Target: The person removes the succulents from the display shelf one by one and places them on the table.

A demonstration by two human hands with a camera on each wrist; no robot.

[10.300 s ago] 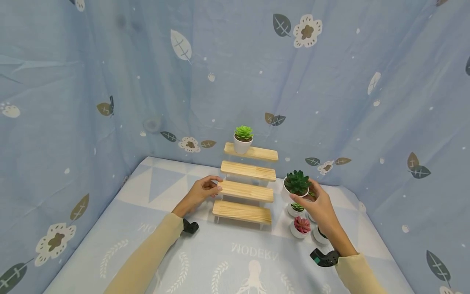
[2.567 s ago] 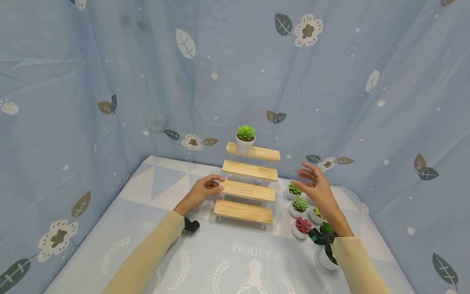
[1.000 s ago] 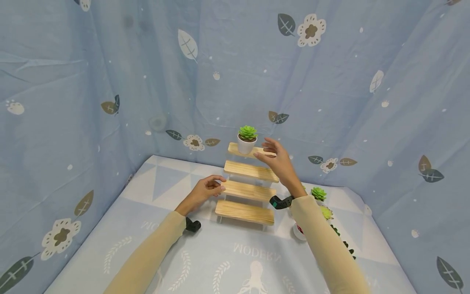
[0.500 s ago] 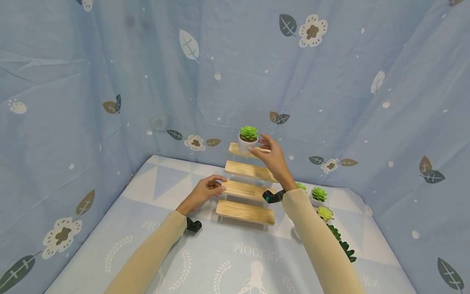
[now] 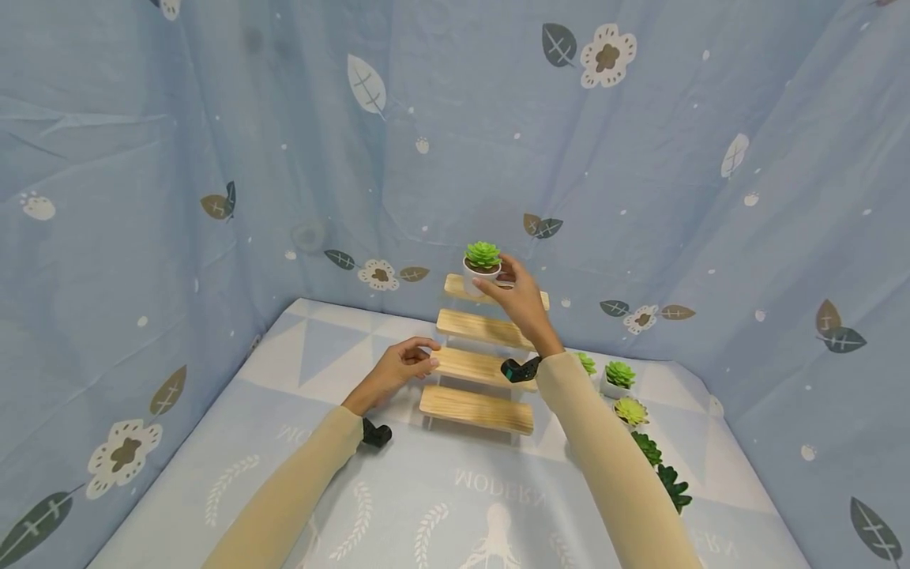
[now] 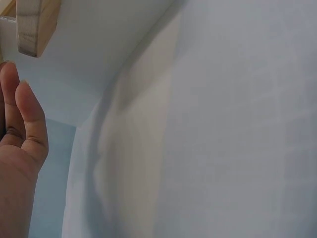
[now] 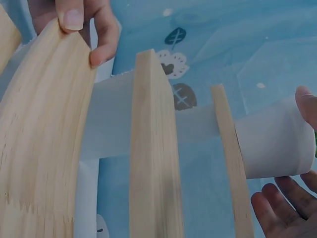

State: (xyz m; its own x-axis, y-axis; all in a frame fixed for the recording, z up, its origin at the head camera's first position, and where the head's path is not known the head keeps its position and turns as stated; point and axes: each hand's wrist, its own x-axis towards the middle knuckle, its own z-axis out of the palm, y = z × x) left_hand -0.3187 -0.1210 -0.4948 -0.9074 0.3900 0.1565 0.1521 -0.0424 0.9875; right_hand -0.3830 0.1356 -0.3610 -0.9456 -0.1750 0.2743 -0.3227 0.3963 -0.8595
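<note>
A four-step wooden stand [image 5: 476, 408] with pale boards stands against the back of the table. On its top step, toward the left, sits a bright green succulent [image 5: 483, 257] in a white pot [image 7: 277, 141]. My right hand [image 5: 522, 304] has its thumb and fingers around this pot from the right; in the right wrist view the pot's base still meets the top board. With my left hand [image 5: 398, 367] I pinch the left end of the second step from the bottom, thumb above and a finger behind, as the right wrist view shows.
Right of the stand several potted succulents stand on the tablecloth [image 5: 320, 490], among them a green one [image 5: 618, 375], a yellow-green one [image 5: 630, 411] and a dark green one [image 5: 673, 487]. My right forearm hides others. A blue patterned curtain [image 5: 455, 142] rises close behind the stand.
Earlier my right hand held a dark green succulent, which later stood at the front right. Since then the hand has moved left to the top step and closed around the pot. My left hand stays.
</note>
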